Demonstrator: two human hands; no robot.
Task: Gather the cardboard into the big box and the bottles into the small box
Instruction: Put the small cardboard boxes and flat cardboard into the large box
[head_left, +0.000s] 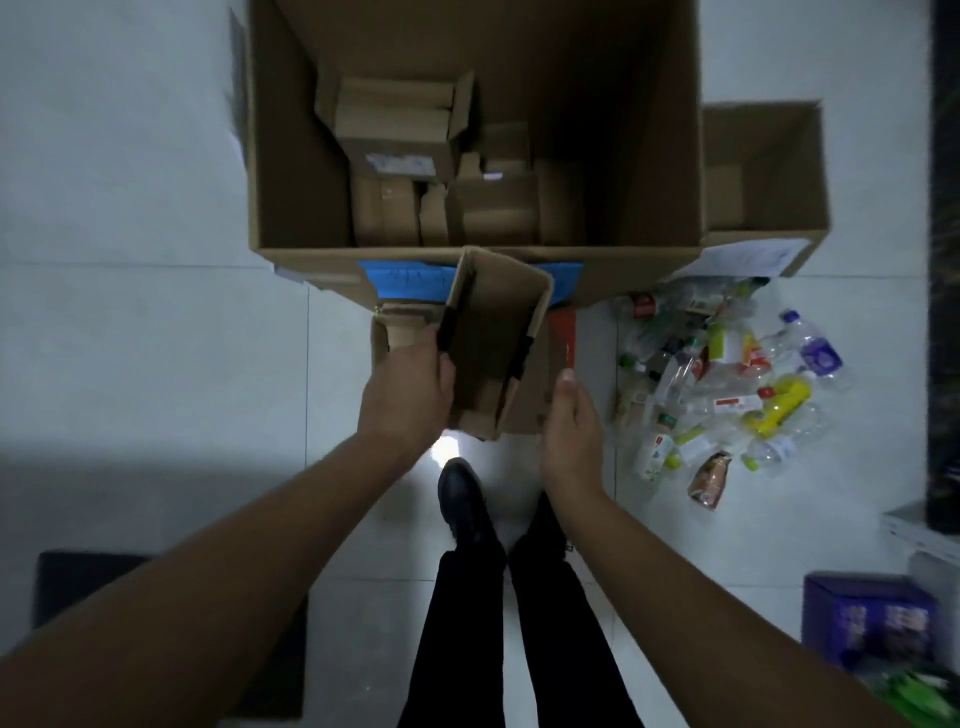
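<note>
**Two hands, one carton headed for the big box**

Landmark: big box (623, 130), open top, standing on the floor (130, 312).

- Left of it: bare floor only. A dark mat (88, 577) lies well below-left, near the person's left arm.
- Inside it: several cardboard pieces (410, 171) already piled at the bottom, mostly toward its left half.
- Just in front of its near wall: left hand (410, 395), grip closed on the left wall of a small open carton (498, 338), thumb inside, fingers outside. Carton is tilted with its far end up at the big box's rim, probably so it can tip over the edge and drop in.
- Under the carton: more flat cardboard (524, 410) on the floor, still to be gathered.
- Right hand (571, 431), just right of the carton: grip open, holding nothing, palm facing the carton; likely ready to steady or push it.
- Right of the big box, touching its side: small box (810, 171); no bottles seen inside.
- In front of the small box: bottles (727, 384) heaped on the floor, untouched.

Judgement: cardboard phase mid-way, bottle phase not begun.
</note>
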